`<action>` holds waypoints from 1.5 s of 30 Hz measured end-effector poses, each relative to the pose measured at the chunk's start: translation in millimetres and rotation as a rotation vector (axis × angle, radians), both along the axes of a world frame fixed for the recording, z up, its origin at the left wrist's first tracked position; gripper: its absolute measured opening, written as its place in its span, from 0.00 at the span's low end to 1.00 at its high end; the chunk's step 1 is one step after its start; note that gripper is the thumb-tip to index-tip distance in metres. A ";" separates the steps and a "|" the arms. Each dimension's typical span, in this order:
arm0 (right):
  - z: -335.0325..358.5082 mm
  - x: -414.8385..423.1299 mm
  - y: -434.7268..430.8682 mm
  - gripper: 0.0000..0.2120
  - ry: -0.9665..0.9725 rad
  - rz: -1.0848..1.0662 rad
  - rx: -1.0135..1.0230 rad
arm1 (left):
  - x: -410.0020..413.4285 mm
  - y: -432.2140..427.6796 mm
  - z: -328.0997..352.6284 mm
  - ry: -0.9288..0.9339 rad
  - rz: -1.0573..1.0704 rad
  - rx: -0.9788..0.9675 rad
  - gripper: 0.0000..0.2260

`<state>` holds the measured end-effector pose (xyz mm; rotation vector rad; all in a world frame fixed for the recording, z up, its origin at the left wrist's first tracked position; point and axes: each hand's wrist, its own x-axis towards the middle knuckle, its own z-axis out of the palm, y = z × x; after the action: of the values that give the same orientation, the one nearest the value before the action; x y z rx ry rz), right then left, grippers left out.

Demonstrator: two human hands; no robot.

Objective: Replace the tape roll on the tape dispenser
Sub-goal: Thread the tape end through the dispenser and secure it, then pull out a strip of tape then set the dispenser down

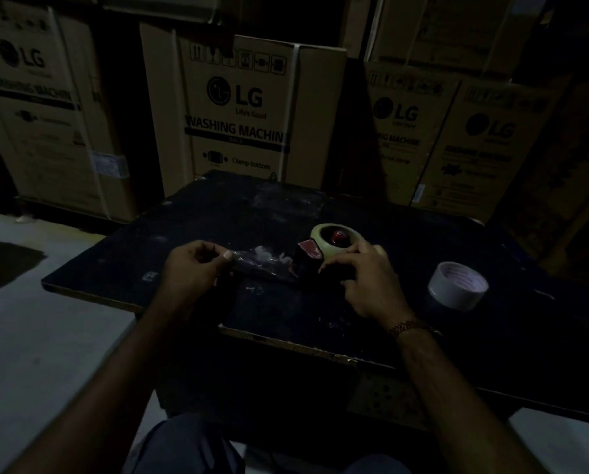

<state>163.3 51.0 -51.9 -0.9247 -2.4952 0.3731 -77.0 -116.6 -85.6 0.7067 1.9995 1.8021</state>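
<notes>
A red and black tape dispenser [308, 256] lies on its side on the dark table [286, 309], with a pale clear tape roll [330, 239] seated around its red hub. My right hand [364, 278] rests on the dispenser's near side and steadies it. My left hand [192, 265] pinches the free end of a clear tape strip [258, 260] that stretches from the dispenser's front out to the left. A second roll, white with a pinkish core [457, 285], stands apart on the table to the right.
Tall cardboard washing-machine boxes [241, 114] stand close behind the table and on both sides. The table's near edge [286, 340] is chipped. Pale floor [29, 336] lies to the left. The scene is very dim.
</notes>
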 end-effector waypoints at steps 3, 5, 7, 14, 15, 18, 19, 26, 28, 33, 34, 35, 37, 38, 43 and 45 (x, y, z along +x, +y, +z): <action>5.3 -1.4 0.2 0.27 0.059 -0.033 -0.007 | -10.1 -5.7 7.0 -0.127 -0.135 -0.001 0.03; 12.1 -0.4 2.5 0.33 0.144 -0.030 -0.144 | -14.7 -7.0 10.0 -0.210 -0.203 -0.001 0.04; 17.8 1.8 4.8 0.32 0.163 -0.017 -0.198 | -17.1 -6.1 13.4 -0.271 -0.255 0.003 0.03; 8.6 8.3 3.3 0.34 0.211 -0.111 -0.177 | -38.8 -15.4 22.8 -0.500 -0.406 -0.028 0.26; 9.1 8.9 3.0 0.36 0.185 -0.146 -0.185 | -39.2 -17.4 23.7 -0.533 -0.430 -0.006 0.28; 13.5 9.3 3.9 0.50 0.045 -0.258 -0.295 | -34.5 -27.7 27.7 -0.691 -0.487 0.155 0.24; 15.9 8.8 4.3 0.55 -0.006 -0.290 -0.357 | -33.2 -30.7 27.7 -0.723 -0.486 0.195 0.23; 43.1 9.5 -3.1 0.38 -0.033 -0.335 -0.700 | -11.5 -12.6 24.8 -0.462 -0.323 0.152 0.10; 41.8 9.5 -2.1 0.30 0.023 -0.342 -0.777 | 3.7 -3.0 24.6 -0.242 -0.225 0.090 0.07; 37.8 2.4 -7.6 0.23 0.209 -0.381 -0.973 | 26.2 15.4 13.3 0.125 -0.253 -0.058 0.12; 35.3 1.4 -9.5 0.20 0.254 -0.386 -0.988 | 27.3 17.2 11.0 0.168 -0.267 -0.096 0.13; 33.2 1.4 -12.3 0.17 0.303 -0.396 -1.003 | 29.3 18.1 10.5 0.220 -0.271 -0.131 0.15; 27.9 4.0 -16.8 0.13 0.431 -0.410 -1.049 | 35.4 19.1 12.4 0.291 -0.279 -0.161 0.19; 26.6 6.5 -19.8 0.12 0.499 -0.412 -1.075 | 40.2 18.3 15.2 0.288 -0.282 -0.166 0.21; 21.7 22.6 -37.6 0.15 0.614 -0.359 -1.133 | 55.4 20.1 19.0 0.165 -0.258 -0.189 0.21; 20.0 28.8 -48.6 0.15 0.653 -0.325 -1.156 | 63.3 20.8 25.0 0.016 -0.306 -0.184 0.15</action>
<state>192.0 2.4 -31.9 -1.2682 -1.3640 1.7493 -13.7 -95.9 -60.7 0.9133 1.9141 1.4231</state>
